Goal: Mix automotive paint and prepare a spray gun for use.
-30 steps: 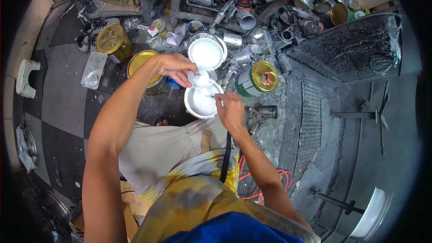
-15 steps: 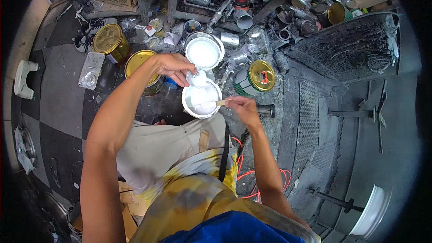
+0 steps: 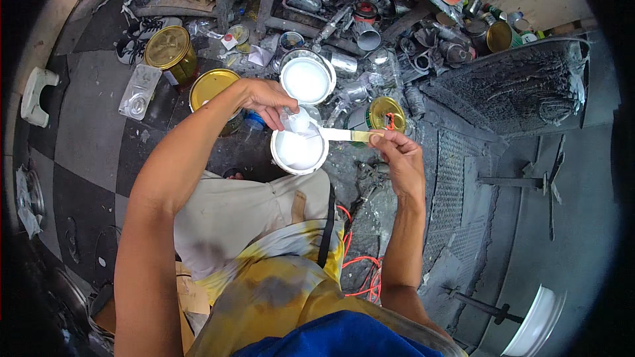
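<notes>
My left hand grips a small clear plastic cup with white paint in it, tilted above a white bucket. White paint fills part of that bucket, which stands just beyond my knees. Between the fingertips of my right hand is a flat stir stick. Its far half is coated white and points left, with the tip at the cup's edge. Whether the tip touches the cup, I cannot tell. Just behind, a second white bucket also looks white inside.
Gold-lidded tins stand left, farther left and right of the buckets. A clear plastic tray lies on the checkered floor. Used cans crowd the back. An orange cable runs by my right leg.
My right hand has lifted the stir stick out of the front bucket and moved right and nearer, bringing its white end to the cup. My left hand still holds the cup over the bucket.
</notes>
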Demonstrator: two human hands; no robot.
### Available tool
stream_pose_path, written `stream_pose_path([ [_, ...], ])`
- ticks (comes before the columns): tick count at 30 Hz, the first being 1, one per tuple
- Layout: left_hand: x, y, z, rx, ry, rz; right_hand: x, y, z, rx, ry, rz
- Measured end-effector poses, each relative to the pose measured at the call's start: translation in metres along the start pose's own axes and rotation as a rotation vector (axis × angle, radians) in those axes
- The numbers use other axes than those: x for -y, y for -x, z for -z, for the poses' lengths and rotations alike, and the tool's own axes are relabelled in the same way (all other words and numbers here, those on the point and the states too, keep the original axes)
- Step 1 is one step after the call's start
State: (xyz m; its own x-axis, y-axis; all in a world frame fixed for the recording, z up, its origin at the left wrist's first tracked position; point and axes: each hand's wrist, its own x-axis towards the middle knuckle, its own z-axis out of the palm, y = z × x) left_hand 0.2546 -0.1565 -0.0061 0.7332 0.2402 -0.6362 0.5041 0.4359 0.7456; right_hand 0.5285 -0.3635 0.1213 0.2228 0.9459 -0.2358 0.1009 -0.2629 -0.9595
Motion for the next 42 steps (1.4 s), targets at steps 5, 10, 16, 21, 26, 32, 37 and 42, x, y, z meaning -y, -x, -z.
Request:
stream_pose_path([
  [5,0.000,-0.003,-0.001,0.012,0.009,0.011,0.003,0.000,0.001,-0.022,-0.027,0.011],
  [10,0.003,-0.006,0.001,-0.034,-0.021,0.013,-0.001,-0.002,0.000,-0.025,-0.038,0.032],
  [16,-0.001,-0.002,-0.001,0.019,-0.003,0.009,-0.016,-0.003,-0.013,-0.084,-0.019,0.118],
  [21,-0.005,-0.002,-0.008,0.019,0.019,0.021,-0.037,-0.002,-0.044,-0.193,0.332,0.362],
  [26,-0.006,0.001,-0.006,0.054,0.080,-0.018,-0.055,0.000,-0.062,-0.187,0.753,0.874],
  [32,-0.015,0.004,-0.007,0.052,0.136,-0.021,-0.083,0.014,-0.049,-0.111,0.896,0.975],
  [37,-0.006,0.003,-0.001,-0.008,0.104,-0.009,-0.069,0.021,-0.042,-0.131,0.843,0.885],
  [42,-0.006,-0.003,-0.009,-0.011,0.075,-0.009,-0.051,-0.009,-0.060,-0.125,0.841,0.850],
])
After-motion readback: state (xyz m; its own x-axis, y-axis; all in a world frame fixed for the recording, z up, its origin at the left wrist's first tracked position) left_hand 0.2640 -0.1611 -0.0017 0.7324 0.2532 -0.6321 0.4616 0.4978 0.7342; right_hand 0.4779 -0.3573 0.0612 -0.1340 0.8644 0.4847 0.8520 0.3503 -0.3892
